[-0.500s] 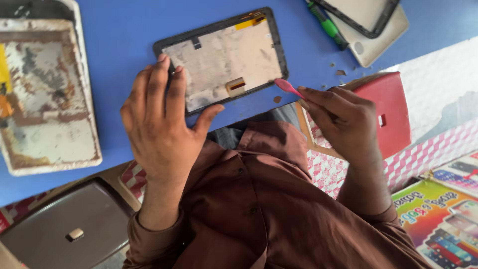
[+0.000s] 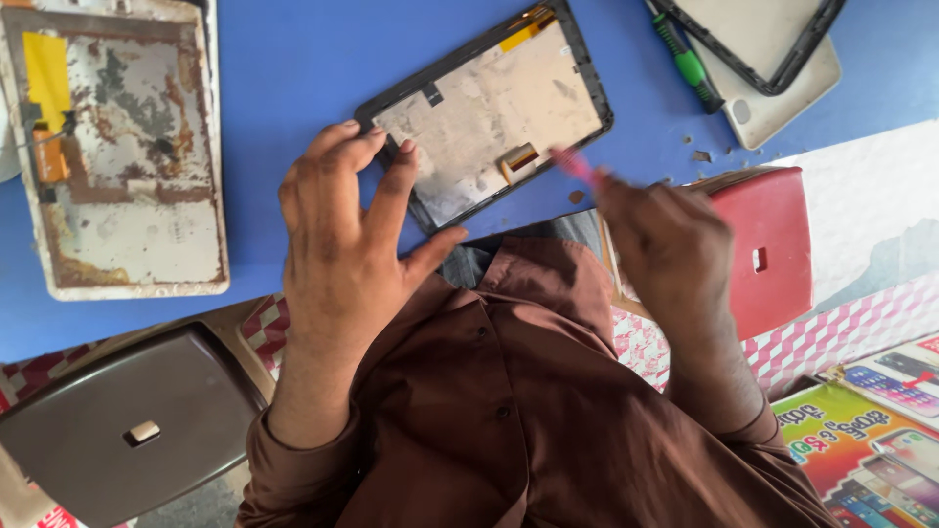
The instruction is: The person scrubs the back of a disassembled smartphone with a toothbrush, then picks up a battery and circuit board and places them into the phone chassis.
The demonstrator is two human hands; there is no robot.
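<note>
tablet shell [image 2: 494, 112] slants up-right; left hand [image 2: 342, 230] spread wide on its near-left corner, right hand [image 2: 665, 244] pinching a pink pick [image 2: 572, 164] at its near edge.

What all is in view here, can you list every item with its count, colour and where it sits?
opened tablet: one, black frame, beige inside, table centre
pink pry tool: one, blurred, beside tablet's lower right edge
table: one, blue
worn back panel: one, off-white, rusty patches, far left
screwdriver: one, green and black, upper right
black frame: one, top right, on a pale cover
red case: one, right table edge
grey stool: one, lower left
colourful posters: lower right
left hand: fingertips on tablet's left edge
right hand: holds pry tool
</note>
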